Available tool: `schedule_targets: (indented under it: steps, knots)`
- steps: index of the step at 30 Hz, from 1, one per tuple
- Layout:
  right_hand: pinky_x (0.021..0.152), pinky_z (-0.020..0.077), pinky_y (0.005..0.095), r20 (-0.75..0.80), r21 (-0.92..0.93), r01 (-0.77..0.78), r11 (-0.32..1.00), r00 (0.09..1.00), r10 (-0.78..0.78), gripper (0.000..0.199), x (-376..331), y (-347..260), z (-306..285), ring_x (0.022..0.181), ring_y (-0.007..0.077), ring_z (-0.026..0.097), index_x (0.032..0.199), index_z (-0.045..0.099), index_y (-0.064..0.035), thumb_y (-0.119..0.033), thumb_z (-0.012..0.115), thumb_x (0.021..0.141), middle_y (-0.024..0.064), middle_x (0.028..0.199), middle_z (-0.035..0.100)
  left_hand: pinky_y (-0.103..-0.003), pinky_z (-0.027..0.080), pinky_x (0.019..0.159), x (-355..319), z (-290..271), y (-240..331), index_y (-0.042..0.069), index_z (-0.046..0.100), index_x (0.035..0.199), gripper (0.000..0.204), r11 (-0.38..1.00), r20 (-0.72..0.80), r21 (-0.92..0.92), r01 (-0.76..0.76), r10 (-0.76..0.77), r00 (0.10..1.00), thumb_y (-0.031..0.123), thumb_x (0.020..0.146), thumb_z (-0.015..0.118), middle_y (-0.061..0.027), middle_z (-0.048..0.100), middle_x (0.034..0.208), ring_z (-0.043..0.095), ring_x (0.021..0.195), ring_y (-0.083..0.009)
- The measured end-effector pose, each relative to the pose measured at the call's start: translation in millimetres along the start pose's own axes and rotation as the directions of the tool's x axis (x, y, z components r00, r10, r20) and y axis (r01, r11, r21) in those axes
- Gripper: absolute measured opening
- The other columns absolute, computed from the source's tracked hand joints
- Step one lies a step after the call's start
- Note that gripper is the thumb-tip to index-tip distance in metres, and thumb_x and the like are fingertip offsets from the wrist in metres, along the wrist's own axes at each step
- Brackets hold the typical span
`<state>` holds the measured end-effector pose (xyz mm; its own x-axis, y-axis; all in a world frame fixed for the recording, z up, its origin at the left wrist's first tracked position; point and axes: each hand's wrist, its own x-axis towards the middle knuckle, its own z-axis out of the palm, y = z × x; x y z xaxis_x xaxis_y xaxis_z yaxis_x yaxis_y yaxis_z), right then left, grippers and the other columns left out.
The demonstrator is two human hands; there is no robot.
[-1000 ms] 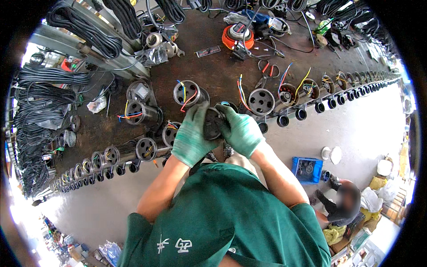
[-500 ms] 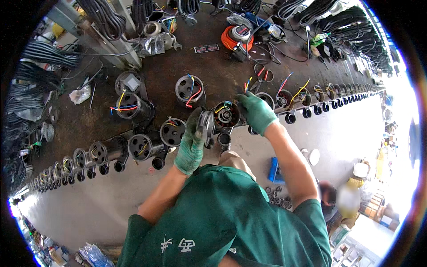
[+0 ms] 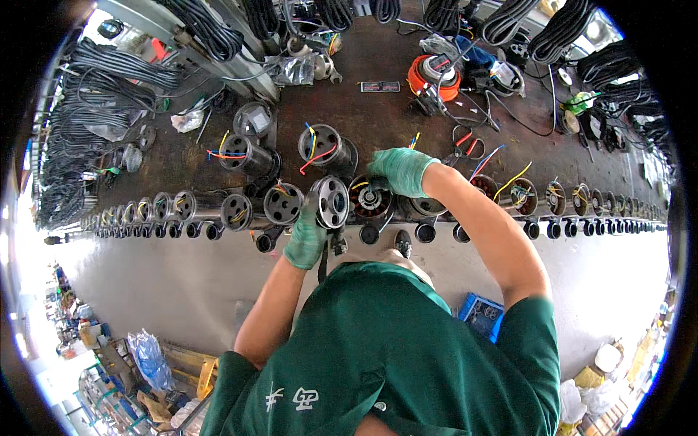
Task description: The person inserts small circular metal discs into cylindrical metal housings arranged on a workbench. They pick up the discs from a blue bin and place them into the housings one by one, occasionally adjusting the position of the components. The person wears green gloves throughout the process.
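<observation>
Cover [image 3: 332, 203], clamped in the left hand [image 3: 306, 238], sits just left of an open motor [image 3: 369, 198] along the bench's [image 3: 378, 120] near edge; right hand [image 3: 404, 171] bends over the motor, grip unclear.

A blue crate [image 3: 468, 303] sits on the grey floor [image 3: 182, 291].

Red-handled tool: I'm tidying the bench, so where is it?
In the head view, the red-handled tool lies on the bench, right of the right hand, below the orange coil.
</observation>
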<state>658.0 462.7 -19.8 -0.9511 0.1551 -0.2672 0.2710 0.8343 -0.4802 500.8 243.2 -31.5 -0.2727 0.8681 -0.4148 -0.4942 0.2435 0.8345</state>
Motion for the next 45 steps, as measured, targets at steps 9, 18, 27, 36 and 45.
schedule_targets:
  steps: [9, 18, 27, 36, 45]
  knots:
    - [0.084, 0.0566, 0.0417, -0.109, 0.274, 0.004, 0.962, 0.994, 0.027, 0.028, -17, 6, -3, 0.094, 0.0408, 0.069, 0.115, 0.073, -0.0042, -0.024, 0.069, 0.095, 0.0223, 0.105, 0.073, -0.038, 0.037, 0.116, 11, 8, -2, 0.006, 0.03, 0.16, 0.081, 0.813, 0.171, 0.475, -0.338, 0.292, 0.941, 0.039, 0.099, 0.071, -0.0127, 0.046, 0.151, 0.046, 0.137, -0.0239]
    - [0.089, 0.056, 0.0426, -0.205, 0.431, -0.034, 0.901, 0.969, 0.135, 0.029, -15, 14, 14, 0.099, 0.0422, 0.069, 0.116, 0.074, -0.0102, -0.028, 0.066, 0.095, 0.0222, 0.107, 0.073, -0.039, 0.038, 0.115, 30, 12, -4, 0.0, 0.029, 0.157, 0.084, 0.494, 0.26, 0.762, -0.418, 0.359, 0.897, 0.041, 0.098, 0.072, -0.0208, 0.045, 0.148, 0.049, 0.132, -0.0285]
    - [0.088, 0.0569, 0.0416, -0.215, 0.495, -0.077, 0.866, 0.954, 0.208, 0.028, -15, 6, 14, 0.096, 0.0414, 0.071, 0.116, 0.074, -0.0088, -0.025, 0.065, 0.095, 0.0224, 0.105, 0.073, -0.034, 0.035, 0.115, 32, 31, 12, 0.007, 0.031, 0.158, 0.064, 0.812, 0.128, 0.552, -0.188, 0.14, 0.982, 0.037, 0.108, 0.058, -0.008, 0.054, 0.141, 0.048, 0.13, -0.0188]
    - [0.087, 0.0572, 0.0428, -0.309, 0.502, -0.029, 0.864, 0.927, 0.211, 0.026, -14, 11, 26, 0.095, 0.0406, 0.071, 0.111, 0.074, -0.0066, -0.024, 0.066, 0.094, 0.0215, 0.104, 0.074, -0.034, 0.033, 0.12, 33, 29, 11, 0.005, 0.042, 0.155, 0.057, 0.838, 0.091, 0.526, -0.145, 0.115, 0.989, 0.04, 0.11, 0.05, -0.0055, 0.053, 0.148, 0.047, 0.136, -0.0149]
    - [0.083, 0.0575, 0.0388, -0.325, 0.429, 0.005, 0.903, 0.934, 0.149, 0.025, -15, 5, 21, 0.089, 0.0342, 0.073, 0.113, 0.072, -0.003, -0.021, 0.068, 0.096, 0.0203, 0.102, 0.075, -0.034, 0.036, 0.117, 44, 19, 7, 0.008, 0.036, 0.157, 0.064, 0.818, 0.185, 0.549, -0.174, 0.084, 0.979, 0.042, 0.107, 0.057, -0.007, 0.052, 0.146, 0.047, 0.134, -0.0168]
